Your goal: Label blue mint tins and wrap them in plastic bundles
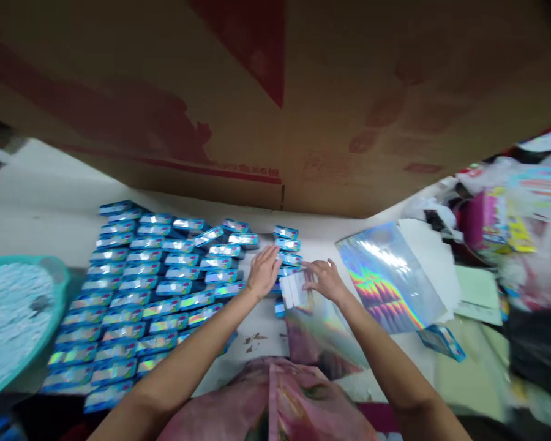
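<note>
Basin (60, 291), turquoise and filled with something pale blue and flaky, sits at the far left, well apart from the left hand. Between it and that hand, small blue boxes with shiny sides (142, 268) lie in slanting rows, the ones nearest the wrist a bit crooked.

The left hand (264, 269) is palm down, its fingers stretched forward and held close together at the short column of blue boxes (288, 245); I can't tell whether it is clamped on one. That column runs between the two hands, with its far end just past the left fingertips. Straight ahead of both hands stands a big brown carton (239, 141) with red printing.

Under the right hand, a silvery sheet (314, 331) slopes back toward the person's pink patterned clothing (266, 404), pale strips (290, 293) at its upper corner. The right hand (324, 278) has its index finger and thumb apart, the finger pointing to the column and the thumb over the strips.

Just right of that hand, a rainbow-shining sheet (386, 275) overlaps white sheets (434, 263). Nearer the person, one tilted blue box (442, 343) lies beside the right forearm. Farthest right are greenish papers (477, 294) and a blurry heap of plastic bags (548, 245).
</note>
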Demonstrator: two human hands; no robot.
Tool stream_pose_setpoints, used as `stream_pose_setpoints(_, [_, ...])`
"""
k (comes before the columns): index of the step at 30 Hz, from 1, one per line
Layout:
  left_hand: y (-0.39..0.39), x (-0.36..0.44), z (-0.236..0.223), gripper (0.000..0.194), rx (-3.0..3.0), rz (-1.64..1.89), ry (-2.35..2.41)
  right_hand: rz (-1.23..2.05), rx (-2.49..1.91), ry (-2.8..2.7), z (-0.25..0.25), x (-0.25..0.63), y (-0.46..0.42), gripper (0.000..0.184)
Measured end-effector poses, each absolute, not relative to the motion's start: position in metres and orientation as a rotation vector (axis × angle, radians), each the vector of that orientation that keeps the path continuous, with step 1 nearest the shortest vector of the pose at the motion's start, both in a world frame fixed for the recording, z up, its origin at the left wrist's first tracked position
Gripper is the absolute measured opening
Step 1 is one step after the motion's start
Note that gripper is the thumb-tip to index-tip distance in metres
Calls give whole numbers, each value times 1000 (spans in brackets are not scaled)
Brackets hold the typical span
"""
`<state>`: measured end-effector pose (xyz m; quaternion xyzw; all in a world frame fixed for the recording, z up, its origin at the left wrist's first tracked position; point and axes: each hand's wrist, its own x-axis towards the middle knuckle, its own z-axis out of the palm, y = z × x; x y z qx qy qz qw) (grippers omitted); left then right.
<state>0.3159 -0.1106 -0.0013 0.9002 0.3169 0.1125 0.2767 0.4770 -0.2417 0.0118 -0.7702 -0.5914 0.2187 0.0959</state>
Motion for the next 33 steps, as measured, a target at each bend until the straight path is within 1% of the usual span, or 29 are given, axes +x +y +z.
stream_pose_setpoints(1, [-123,312,-5,44,2417,322,827,682,-2312,-1701,15,476,-254,49])
stream_pose_setpoints(3, [-144,308,-12,45,2418,371,794,773,-2310,-1617,32,478,-277,31])
stream_pose_setpoints(5, [-158,309,-14,47,2433,389,745,873,-2228,-1603,63,490,-300,15])
stream_pose_setpoints(8, [-173,313,-6,48,2461,332,677,888,-2197,-1613,120,523,-329,12])
stream_pose_setpoints(11, [-186,317,6,48,2473,219,682,789,-2434,-1647,150,568,-329,11])
stream_pose_setpoints(13, [-193,320,12,49,2470,158,709,683,-2613,-1722,145,595,-308,11])
stream_pose_setpoints(16, [-196,320,16,49,2450,137,756,493,-2733,-1792,114,627,-270,16])
stream_pose_setpoints(17, [-196,317,16,50,2439,148,782,419,-2731,-1787,101,636,-264,23])
stream_pose_setpoints(19, [-194,304,15,51,2409,177,847,242,-2723,-1688,78,652,-271,43])
stream_pose_setpoints(21, [-192,285,13,52,2366,202,910,90,-2801,-1411,59,667,-305,60])
stream_pose_setpoints(22, [-193,274,11,53,2340,212,935,70,-2884,-1195,51,673,-328,65])
stream_pose_setpoints(24, [-198,254,6,54,2286,229,979,168,-3046,-720,37,683,-377,74])
stream_pose_setpoints(25, [-202,248,4,55,2256,238,998,248,-3092,-567,31,686,-398,78])
stream_pose_setpoints(27, [-212,243,0,55,2185,235,1003,329,-3119,-408,22,688,-425,79])
stream_pose_setpoints(28, [-218,245,-1,54,2149,227,986,360,-3107,-379,20,687,-432,77])
stream_pose_setpoints(33, [-242,288,4,51,1997,192,892,463,-2968,-300,20,692,-428,58])
